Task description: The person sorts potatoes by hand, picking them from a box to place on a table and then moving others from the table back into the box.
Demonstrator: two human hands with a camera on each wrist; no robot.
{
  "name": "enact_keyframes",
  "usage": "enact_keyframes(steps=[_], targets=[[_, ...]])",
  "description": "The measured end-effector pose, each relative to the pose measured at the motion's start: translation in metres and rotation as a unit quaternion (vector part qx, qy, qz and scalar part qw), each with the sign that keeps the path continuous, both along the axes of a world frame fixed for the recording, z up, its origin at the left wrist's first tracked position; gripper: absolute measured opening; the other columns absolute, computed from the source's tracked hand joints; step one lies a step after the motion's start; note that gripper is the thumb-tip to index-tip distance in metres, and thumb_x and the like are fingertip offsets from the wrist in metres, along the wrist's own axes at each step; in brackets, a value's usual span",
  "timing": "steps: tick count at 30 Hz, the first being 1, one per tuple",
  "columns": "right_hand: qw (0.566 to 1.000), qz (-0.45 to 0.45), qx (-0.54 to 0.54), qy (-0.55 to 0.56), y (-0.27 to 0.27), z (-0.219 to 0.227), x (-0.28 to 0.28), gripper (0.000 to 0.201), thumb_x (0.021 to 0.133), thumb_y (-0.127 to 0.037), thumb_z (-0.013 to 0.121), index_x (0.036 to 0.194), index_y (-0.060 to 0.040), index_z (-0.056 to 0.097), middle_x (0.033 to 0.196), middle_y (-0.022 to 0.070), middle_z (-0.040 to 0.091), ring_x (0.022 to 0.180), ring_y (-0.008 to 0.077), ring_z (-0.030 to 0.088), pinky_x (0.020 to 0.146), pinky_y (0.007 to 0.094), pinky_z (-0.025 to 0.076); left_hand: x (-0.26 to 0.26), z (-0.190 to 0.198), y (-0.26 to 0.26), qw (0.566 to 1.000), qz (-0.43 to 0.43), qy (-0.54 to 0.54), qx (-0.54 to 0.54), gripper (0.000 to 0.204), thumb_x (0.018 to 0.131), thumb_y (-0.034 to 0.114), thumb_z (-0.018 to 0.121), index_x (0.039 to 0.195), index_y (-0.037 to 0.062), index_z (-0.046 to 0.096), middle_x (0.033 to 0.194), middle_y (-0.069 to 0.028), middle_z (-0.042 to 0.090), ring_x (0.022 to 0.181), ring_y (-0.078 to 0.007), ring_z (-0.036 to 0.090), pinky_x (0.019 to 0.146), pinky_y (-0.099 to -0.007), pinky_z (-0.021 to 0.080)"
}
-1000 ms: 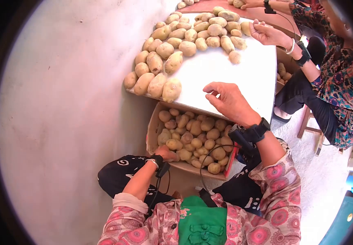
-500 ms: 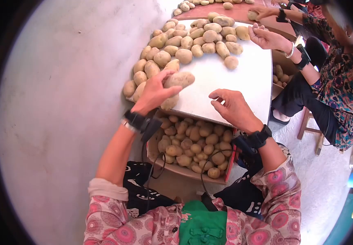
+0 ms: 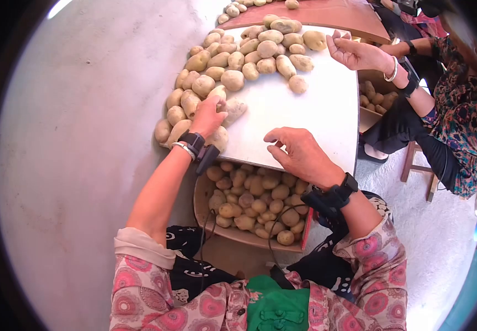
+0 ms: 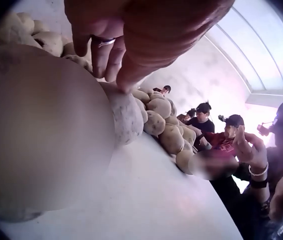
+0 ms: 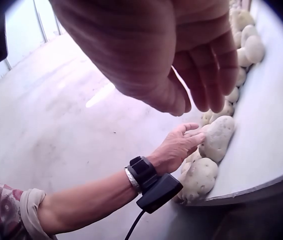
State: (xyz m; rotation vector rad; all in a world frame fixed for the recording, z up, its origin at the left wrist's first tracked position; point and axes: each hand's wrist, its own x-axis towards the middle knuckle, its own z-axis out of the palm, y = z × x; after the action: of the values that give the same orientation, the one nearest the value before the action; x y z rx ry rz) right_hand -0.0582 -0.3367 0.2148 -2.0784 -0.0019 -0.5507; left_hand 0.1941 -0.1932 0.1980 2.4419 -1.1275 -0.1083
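My left hand (image 3: 209,117) is low over the table's left side, its fingertips at the near end of a long potato (image 3: 235,111) that lies on the white tabletop. In the right wrist view the fingers of that left hand (image 5: 174,149) look fairly straight beside the potato (image 5: 218,137). Another potato (image 4: 46,130) looms large and blurred in the left wrist view. My right hand (image 3: 307,156) hovers above the table's near edge, its fingers loosely bent and nothing in them.
Many potatoes (image 3: 232,80) line the left and far sides of the white table (image 3: 304,118). Below its near edge stands a cardboard box (image 3: 202,207) full of potatoes. At the right sits another person, a hand (image 3: 360,55) raised over the table; another potato box (image 3: 375,99) is beside them.
My left hand rose from the box to the table, came up with a long potato held, and the potato now lies on the tabletop. My right hand stays nearly in place. The head view has shifted slightly.
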Motion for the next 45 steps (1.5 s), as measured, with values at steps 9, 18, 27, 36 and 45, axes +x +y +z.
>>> enact_keyframes(steps=[9, 18, 27, 36, 45], targets=[[0.999, -0.044, -0.02, -0.014, -0.014, -0.01, 0.007, 0.016, 0.08, -0.01, 0.063, 0.094, -0.0007, 0.065, 0.079, 0.0169, 0.065, 0.07, 0.0269, 0.062, 0.066, 0.0356, 0.051, -0.015, 0.012, 0.022, 0.989, 0.023, 0.028, -0.143, 0.021, 0.079, 0.007, 0.062, 0.099, 0.0031, 0.062, 0.09, -0.0106, 0.066, 0.089, -0.022, 0.063, 0.081, -0.0322, 0.049], [0.998, -0.043, -0.039, 0.023, -0.008, -0.007, 0.0, 0.017, 0.086, -0.01, 0.061, 0.097, 0.0022, 0.063, 0.083, 0.013, 0.067, 0.07, 0.0162, 0.063, 0.063, 0.0293, 0.051, -0.14, -0.031, 0.106, 0.938, -0.078, 0.338, -0.011, 0.017, 0.084, 0.004, 0.061, 0.101, 0.0011, 0.061, 0.093, -0.0035, 0.064, 0.089, -0.0094, 0.06, 0.077, -0.0238, 0.049], [0.999, -0.044, -0.023, 0.016, -0.006, -0.007, 0.0, 0.019, 0.083, -0.011, 0.06, 0.095, 0.0028, 0.064, 0.082, 0.0174, 0.066, 0.073, 0.0257, 0.064, 0.067, 0.0342, 0.051, -0.146, -0.141, 0.091, 0.973, 0.008, 0.231, 0.027, 0.049, 0.074, 0.015, 0.064, 0.12, 0.0023, 0.053, 0.118, -0.0207, 0.059, 0.112, -0.0375, 0.055, 0.094, -0.043, 0.044], [0.999, -0.032, -0.036, 0.017, 0.001, -0.005, 0.004, 0.017, 0.081, -0.007, 0.063, 0.096, 0.0011, 0.064, 0.081, 0.0155, 0.065, 0.068, 0.0228, 0.062, 0.063, 0.0325, 0.05, -0.165, -0.191, 0.007, 0.975, -0.058, 0.141, 0.163, 0.078, 0.07, 0.04, 0.064, 0.133, 0.0005, 0.04, 0.134, -0.0241, 0.044, 0.118, -0.0387, 0.048, 0.098, -0.0447, 0.041], [1.0, -0.01, -0.018, 0.013, 0.006, -0.006, 0.009, 0.015, 0.079, -0.008, 0.06, 0.092, 0.0004, 0.062, 0.081, 0.0192, 0.062, 0.08, 0.0368, 0.061, 0.073, 0.0433, 0.049, -0.154, -0.179, -0.009, 0.956, -0.101, 0.177, 0.213, 0.061, 0.078, 0.033, 0.057, 0.129, 0.0008, 0.046, 0.128, -0.0223, 0.051, 0.118, -0.0329, 0.051, 0.099, -0.0438, 0.041]])
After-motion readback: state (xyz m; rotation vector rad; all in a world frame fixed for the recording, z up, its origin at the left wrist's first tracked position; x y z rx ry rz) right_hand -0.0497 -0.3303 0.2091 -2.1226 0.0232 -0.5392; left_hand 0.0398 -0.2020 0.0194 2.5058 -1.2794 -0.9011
